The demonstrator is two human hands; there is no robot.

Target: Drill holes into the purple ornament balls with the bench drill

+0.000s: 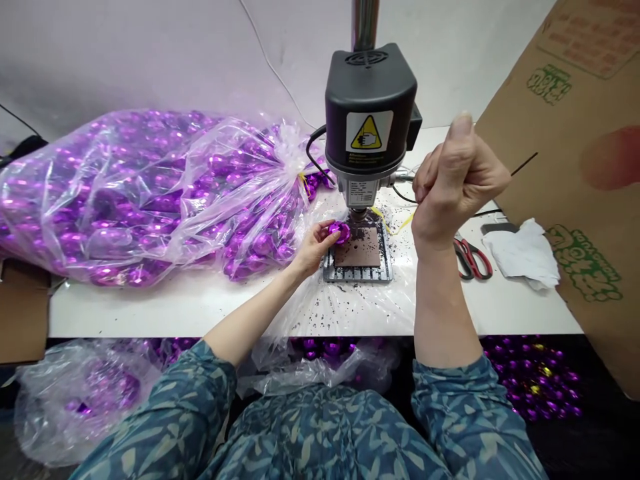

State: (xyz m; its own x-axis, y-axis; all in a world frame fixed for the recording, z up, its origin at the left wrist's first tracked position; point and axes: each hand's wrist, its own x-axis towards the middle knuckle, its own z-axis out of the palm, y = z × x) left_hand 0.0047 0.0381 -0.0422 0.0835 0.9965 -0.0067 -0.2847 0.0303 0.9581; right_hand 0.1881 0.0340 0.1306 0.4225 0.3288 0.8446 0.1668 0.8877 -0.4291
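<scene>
Between the thumb and fingers of my left hand (315, 245) is a small shiny purple ball (339, 232). It is at the left edge of a brown board (364, 250), which has a small hole and lies on the metal base (357, 275) of a drill press (370, 107). The chuck (358, 213) is just above and right of the ball; I cannot tell whether they touch. My right hand (457, 177) is raised beside the motor housing, closed in a fist around the drill press lever. The fingers hide the grip, while thin black lever rods (525, 163) stick out behind the hand.
A large tied plastic bag (150, 193) of purple balls fills the table's left. Red-handled scissors (475, 259) and crumpled white paper (525, 257) lie right. A printed carton (580, 200) stands at the right edge. Dark shavings (320, 310) litter the white table (150, 317). More purple balls (540, 380) are below.
</scene>
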